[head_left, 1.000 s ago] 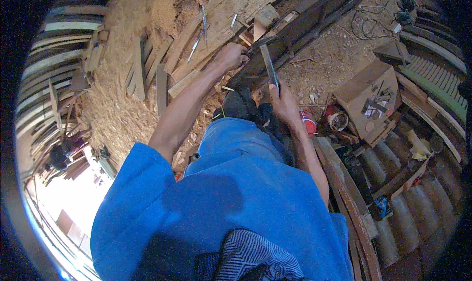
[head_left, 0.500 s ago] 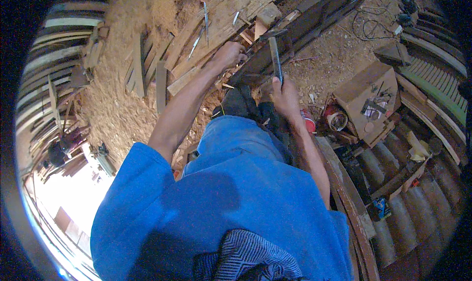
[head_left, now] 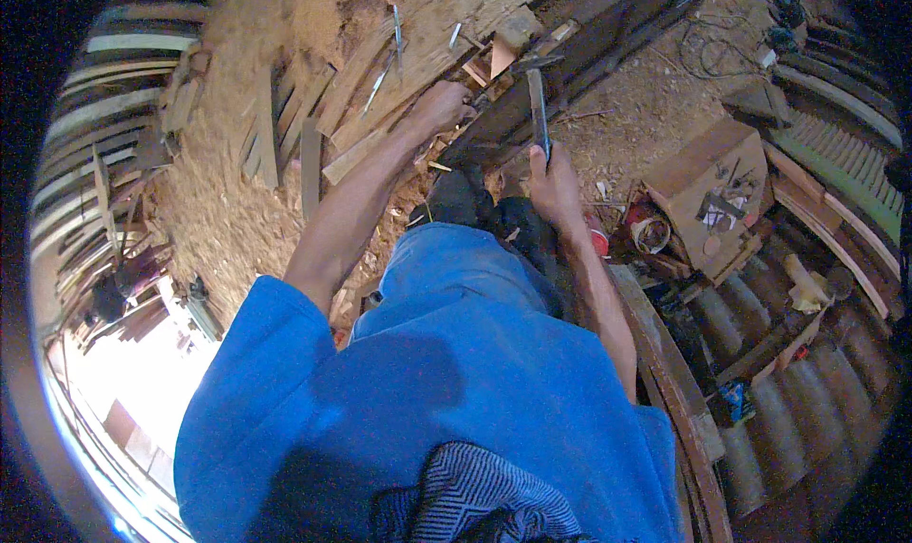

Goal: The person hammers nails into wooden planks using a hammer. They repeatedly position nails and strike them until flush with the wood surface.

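My right hand (head_left: 557, 190) is wrapped round the handle of a hammer (head_left: 540, 115). The hammer's dark head points away from me, above a long dark timber beam (head_left: 608, 30). Beside the beam's near left end, my left hand (head_left: 443, 108) is closed with its fingers pinched together. Whatever sits between those fingers is too small and dark to make out. Just beyond it lie a pale angled wood block (head_left: 515, 38) and small offcuts. A wide rough plank (head_left: 427, 63) runs along the left of the beam, with thin metal rods on it.
Loose boards (head_left: 269, 130) lie on the shavings-covered ground at left. To the right stand a wooden box (head_left: 708, 187) with small tools on top and an open tin (head_left: 650, 231). A cable (head_left: 708, 54) coils at far right. Stacked slats line both sides.
My right hand and the hammer have shifted slightly to the right. My left hand stays in nearly the same place, still closed.
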Demonstrator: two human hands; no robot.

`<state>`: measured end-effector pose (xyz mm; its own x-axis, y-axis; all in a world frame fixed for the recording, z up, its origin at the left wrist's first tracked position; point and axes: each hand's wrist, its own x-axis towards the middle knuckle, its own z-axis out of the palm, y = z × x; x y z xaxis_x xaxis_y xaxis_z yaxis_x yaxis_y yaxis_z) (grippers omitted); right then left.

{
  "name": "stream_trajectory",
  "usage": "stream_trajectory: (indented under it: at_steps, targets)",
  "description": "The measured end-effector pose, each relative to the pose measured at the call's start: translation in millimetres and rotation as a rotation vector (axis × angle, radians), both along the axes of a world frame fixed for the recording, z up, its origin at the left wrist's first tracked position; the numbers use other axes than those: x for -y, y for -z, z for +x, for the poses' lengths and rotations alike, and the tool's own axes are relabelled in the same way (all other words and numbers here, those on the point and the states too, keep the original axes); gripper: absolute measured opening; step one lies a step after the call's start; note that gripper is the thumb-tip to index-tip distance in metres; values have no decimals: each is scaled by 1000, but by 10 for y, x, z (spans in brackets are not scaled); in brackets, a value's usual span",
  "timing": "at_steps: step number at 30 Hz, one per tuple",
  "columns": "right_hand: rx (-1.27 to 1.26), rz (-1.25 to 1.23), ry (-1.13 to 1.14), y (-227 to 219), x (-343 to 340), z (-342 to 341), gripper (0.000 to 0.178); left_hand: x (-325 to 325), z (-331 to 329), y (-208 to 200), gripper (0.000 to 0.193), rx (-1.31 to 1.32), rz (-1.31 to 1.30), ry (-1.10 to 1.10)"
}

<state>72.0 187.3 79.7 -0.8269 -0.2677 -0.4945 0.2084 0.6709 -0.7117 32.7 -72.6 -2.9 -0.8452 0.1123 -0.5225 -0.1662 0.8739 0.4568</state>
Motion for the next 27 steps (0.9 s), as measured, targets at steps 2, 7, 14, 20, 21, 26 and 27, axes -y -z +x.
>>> stream_trajectory:
  at_steps: [2,7,14,20,21,26,27]
  targets:
    - [25,-2,-36,-10,8,-4,41,0,-4,-23,28,-18,-17,33]
    - [88,43,34,-21,18,-8,44,-9,2,-43,26,-22,-47,60]
    - [117,-14,-82,-53,16,5,47,12,39,-4,25,-118,15,89]
    - [183,1,-150,-12,-75,-87,46,-18,137,-74,24,-96,-55,96]
    - [180,6,-143,0,-91,-83,46,-2,218,-119,23,-133,-16,55]
    - [114,-7,-88,19,-69,7,45,84,600,-353,23,-331,229,-137]
    - [92,-45,-66,9,-48,20,45,89,583,-368,23,-219,220,-190]
